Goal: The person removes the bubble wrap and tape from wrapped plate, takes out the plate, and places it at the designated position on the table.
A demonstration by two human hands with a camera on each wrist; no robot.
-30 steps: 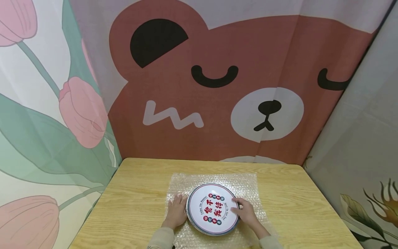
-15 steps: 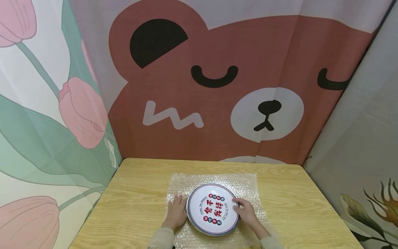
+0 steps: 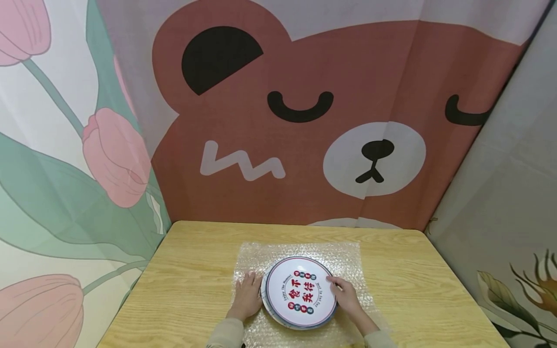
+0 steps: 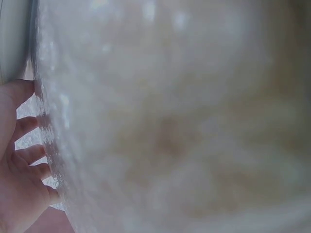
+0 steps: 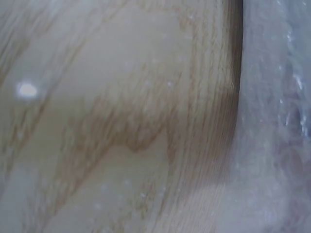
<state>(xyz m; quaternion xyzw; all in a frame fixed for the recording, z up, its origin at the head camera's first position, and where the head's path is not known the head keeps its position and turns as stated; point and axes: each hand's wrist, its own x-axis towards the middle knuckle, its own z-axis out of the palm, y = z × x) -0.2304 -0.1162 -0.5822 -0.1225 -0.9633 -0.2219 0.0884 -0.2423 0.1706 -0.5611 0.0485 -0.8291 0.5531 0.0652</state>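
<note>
Two hands [image 3: 246, 297] [image 3: 346, 298] flank a plate [image 3: 301, 293] lettered “食不我待”, left flat, right gripping its rim.

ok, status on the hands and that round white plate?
Left hand resting on translucent plastic bubble wrap. Right hand holding edge of red-lettered round white plate. Second round rim showing beneath, left side. No obstruction visible.

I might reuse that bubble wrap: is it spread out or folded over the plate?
Spread out: the bubble wrap lies flat beneath the plate, whose printed face is uncovered.
</note>
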